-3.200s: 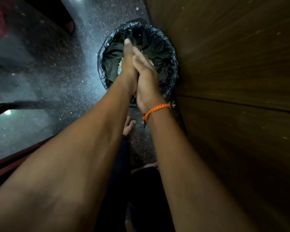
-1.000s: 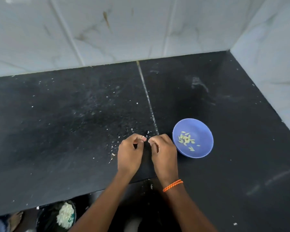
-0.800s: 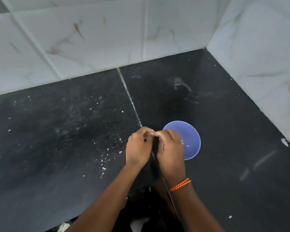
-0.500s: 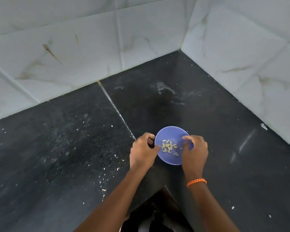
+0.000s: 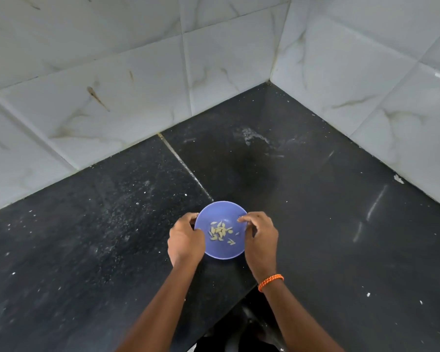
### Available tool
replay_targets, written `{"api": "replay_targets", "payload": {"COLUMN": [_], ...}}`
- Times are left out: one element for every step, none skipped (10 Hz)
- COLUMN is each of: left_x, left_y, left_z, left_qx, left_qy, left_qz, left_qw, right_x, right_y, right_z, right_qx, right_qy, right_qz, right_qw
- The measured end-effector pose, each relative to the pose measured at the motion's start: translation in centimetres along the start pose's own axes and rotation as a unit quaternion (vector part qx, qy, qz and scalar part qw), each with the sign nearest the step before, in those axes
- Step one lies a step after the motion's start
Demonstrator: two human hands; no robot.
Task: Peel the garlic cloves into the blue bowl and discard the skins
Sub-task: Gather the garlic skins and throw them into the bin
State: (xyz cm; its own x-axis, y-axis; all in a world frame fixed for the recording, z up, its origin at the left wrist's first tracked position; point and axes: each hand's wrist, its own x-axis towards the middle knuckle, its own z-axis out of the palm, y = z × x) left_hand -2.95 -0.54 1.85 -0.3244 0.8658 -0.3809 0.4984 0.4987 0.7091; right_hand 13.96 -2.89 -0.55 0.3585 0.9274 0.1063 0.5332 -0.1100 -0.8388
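Blue bowl on black counter (tiled corner)

One blue bowl, two hands, roughly a dozen peeled garlic cloves.

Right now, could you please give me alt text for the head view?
Two hands, left hand and right hand, grip opposite sides of a blue bowl holding peeled garlic cloves on a black counter in a tiled corner.
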Motion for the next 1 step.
{"api": "replay_targets", "payload": {"left_x": [-0.69], "left_y": [-0.60], "left_z": [-0.85], "left_qx": [0.000], "left_qy": [0.013], "left_qz": [0.022], "left_qw": [1.000], "right_x": [-0.51], "right_y": [-0.75], "right_z": [0.49], "right_qx": [0.006], "right_qy": [-0.026], "right_qz": [0.008], "right_qw": [1.000]}}
